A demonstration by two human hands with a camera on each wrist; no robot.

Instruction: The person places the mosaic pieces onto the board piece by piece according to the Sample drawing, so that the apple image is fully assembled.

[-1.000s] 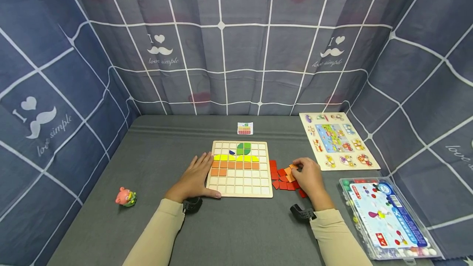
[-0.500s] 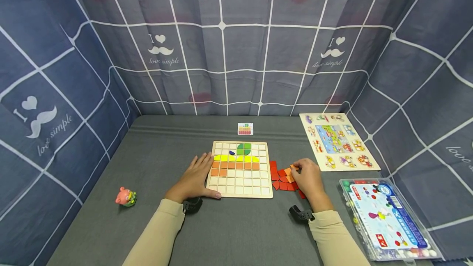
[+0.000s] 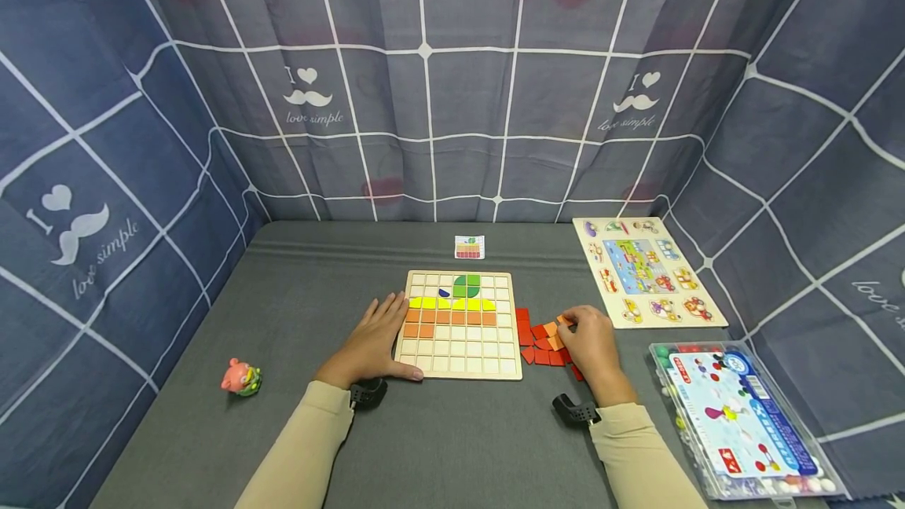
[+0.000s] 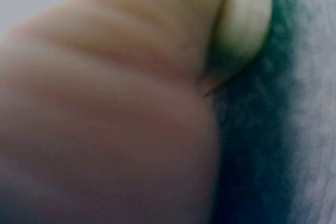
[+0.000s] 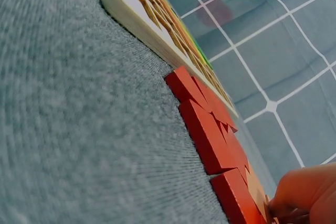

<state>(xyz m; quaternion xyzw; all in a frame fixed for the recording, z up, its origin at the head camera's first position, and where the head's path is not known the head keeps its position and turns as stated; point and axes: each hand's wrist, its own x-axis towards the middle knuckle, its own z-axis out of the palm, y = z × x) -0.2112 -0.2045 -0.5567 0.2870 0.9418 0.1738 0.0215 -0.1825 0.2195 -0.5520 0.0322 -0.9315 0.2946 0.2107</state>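
Note:
A square wooden grid board [image 3: 458,352] lies flat, with green, blue, yellow and orange pieces set in its upper cells. My left hand [image 3: 371,342] rests at the board's left side, fingers straight, thumb along the lower left corner. Skin and the board's pale edge [image 4: 247,19] fill the blurred left wrist view. To the right of the board lies a pile of red tiles [image 3: 523,327] with some orange ones. Over the pile, my right hand [image 3: 590,340] has curled fingers, pinching an orange tile [image 3: 562,320]. In the right wrist view its fingertips [image 5: 294,195] meet the orange tiles, beside red blocks [image 5: 207,135].
A small pattern card [image 3: 470,247] lies behind the board. At the back right is a wooden picture puzzle [image 3: 601,238], and nearer stands a clear plastic case [image 3: 749,415] of colored parts. A pink pig figurine [image 3: 240,377] stands at the left.
Both hands keep nearly the same places. The right hand and sleeve have shifted only very slightly; the board and its pieces look the same.

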